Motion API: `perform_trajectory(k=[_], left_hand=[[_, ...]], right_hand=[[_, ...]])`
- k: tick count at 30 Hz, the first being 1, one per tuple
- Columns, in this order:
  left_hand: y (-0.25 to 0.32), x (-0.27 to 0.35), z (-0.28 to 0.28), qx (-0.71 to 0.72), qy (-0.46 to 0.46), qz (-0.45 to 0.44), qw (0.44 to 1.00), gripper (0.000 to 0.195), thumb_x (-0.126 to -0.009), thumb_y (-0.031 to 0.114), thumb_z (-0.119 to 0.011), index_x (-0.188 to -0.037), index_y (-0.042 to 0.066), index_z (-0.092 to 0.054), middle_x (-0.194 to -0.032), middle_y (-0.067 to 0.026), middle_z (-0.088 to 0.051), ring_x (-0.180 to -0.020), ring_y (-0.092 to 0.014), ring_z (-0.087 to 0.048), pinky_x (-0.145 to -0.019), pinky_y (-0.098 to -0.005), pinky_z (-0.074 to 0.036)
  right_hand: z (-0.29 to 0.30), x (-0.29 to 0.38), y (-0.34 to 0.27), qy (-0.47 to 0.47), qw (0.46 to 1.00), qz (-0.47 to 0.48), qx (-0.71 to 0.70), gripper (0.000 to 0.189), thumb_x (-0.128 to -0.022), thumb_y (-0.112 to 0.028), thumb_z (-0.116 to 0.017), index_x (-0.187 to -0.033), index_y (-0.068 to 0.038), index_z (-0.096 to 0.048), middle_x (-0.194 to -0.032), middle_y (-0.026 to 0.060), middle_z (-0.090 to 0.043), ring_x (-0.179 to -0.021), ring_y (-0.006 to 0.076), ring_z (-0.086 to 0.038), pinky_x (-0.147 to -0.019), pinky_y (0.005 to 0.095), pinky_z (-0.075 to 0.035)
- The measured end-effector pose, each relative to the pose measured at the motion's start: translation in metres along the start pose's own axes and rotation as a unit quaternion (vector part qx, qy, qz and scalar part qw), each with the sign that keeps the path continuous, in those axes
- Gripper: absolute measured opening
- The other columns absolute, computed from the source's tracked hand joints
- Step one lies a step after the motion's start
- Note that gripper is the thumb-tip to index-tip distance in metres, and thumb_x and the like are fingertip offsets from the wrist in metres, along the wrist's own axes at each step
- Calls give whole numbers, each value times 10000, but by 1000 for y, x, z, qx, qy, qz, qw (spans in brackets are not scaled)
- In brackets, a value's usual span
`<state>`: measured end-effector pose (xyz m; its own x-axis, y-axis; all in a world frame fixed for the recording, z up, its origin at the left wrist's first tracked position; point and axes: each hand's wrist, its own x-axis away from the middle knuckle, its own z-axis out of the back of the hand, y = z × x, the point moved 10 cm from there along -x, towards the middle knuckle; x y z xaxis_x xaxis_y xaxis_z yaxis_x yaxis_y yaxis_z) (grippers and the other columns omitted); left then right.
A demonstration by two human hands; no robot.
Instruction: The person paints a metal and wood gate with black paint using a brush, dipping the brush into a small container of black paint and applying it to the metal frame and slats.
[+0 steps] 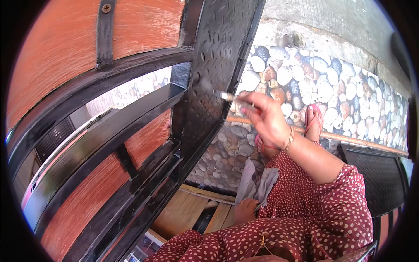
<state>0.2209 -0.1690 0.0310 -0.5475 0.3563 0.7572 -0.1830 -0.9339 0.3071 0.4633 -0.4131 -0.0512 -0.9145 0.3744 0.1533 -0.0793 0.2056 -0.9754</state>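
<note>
My right hand (268,114), with a gold bangle at the wrist, grips a small paintbrush (226,95). Its metal ferrule faces the black diamond-plate metal strip (217,42); the tip is blurred, so contact cannot be told. That strip looks glossy near the brush. It joins a black frame (108,73) around reddish-orange wood panels (62,49) with visible brush-like streaks. Lower down, close to my lap, my left hand (246,209) holds a crumpled grey cloth (258,185) against the spotted red dress.
Pebble-patterned flooring (294,78) lies under my feet in pink flip-flops (313,121), crossed by a thin brown strip (347,138). Wooden boards (183,209) are below. Another dark textured panel (373,177) stands at the right, and grey concrete (327,16) lies beyond.
</note>
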Motion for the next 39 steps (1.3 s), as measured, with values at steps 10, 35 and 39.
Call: perform_trajectory(k=[10,35,39], left_hand=[[8,-2,4,0,26,-2,1000,393,-693,241,-688,-1036,83,-580,-997,-103,-588,-940,-338,-575,-803,-450,-433],[2,2,-6,3,9,39,999,304,-716,265,-663,-966,96,-627,-957,-76,-606,-905,-293,-586,-780,-402,-431],[-4,8,-14,-13,24,38,999,318,-709,287,-668,-965,100,-634,-969,-69,-615,-906,-281,-592,-784,-402,-435]], right_hand=[[33,-87,30,-64,967,32,246,198,-796,-111,-701,-993,-112,-707,-904,92,-696,-838,254,-674,-751,329,-532],[-54,-15,181,-171,928,-121,308,228,-799,-132,-583,-964,-196,-728,-897,101,-694,-814,298,-662,-743,408,-534],[60,-97,181,83,948,-74,297,184,-825,-134,-626,-985,-133,-718,-890,106,-711,-784,253,-683,-736,338,-526]])
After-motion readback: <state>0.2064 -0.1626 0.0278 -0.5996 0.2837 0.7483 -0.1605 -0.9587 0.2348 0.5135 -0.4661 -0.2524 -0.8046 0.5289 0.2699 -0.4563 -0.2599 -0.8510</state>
